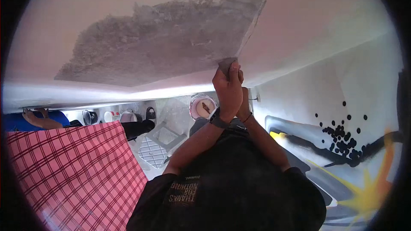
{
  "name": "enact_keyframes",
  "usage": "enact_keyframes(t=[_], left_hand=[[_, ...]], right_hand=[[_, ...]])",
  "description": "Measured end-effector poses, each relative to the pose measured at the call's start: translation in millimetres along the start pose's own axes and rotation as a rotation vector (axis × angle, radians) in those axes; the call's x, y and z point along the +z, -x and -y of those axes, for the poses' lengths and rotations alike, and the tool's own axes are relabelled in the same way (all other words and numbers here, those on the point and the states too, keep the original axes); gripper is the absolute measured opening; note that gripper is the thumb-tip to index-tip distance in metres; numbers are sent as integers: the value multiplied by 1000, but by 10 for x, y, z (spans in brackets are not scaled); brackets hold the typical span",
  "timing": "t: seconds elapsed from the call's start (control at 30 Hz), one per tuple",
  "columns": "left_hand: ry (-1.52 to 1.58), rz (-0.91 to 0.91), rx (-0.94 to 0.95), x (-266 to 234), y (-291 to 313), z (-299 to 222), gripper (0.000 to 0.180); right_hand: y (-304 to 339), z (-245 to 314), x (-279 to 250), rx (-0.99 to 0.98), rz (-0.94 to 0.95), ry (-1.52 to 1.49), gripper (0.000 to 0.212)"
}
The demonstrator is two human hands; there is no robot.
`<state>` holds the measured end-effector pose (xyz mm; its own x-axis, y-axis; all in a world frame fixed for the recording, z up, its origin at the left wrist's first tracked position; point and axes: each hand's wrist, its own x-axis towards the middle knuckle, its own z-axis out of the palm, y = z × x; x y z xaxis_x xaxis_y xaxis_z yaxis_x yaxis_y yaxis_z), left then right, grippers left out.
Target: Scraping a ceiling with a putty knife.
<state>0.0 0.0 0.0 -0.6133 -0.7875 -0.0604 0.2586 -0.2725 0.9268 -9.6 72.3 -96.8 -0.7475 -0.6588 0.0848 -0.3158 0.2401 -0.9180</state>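
A large grey rough patch (162, 42) covers part of the pale wall (317, 13) in front of me. At the lower right corner of the patch, my left hand (228, 89) pinches a small dark grey flat piece (227, 65) against the surface. Whether it is a scraper blade or sandpaper is not clear. The left wrist wears a dark watch. Close behind the left hand is my right hand (245, 101), its fingers mostly hidden by it.
Below my hands stands a bucket (192, 103) of pale mix with a brown object in it. A grey plastic stool (154, 153), a pink plaid cloth (77, 158) and several containers (112, 116) are at left. Another person's hand (40, 121) touches the wall. A painted wall (342, 102) borders the right.
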Motion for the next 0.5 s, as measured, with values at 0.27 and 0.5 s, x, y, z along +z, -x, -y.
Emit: enact_keyframes(t=[0.27, 0.5], left_hand=[[-6, 31, 44, -71, -66, 61, 18], [-7, 63, 19, -42, -77, 33, 18]], right_hand=[[-76, -15, 86, 78, -32, -86, 26], [-68, 6, 69, 28, -56, -101, 25]])
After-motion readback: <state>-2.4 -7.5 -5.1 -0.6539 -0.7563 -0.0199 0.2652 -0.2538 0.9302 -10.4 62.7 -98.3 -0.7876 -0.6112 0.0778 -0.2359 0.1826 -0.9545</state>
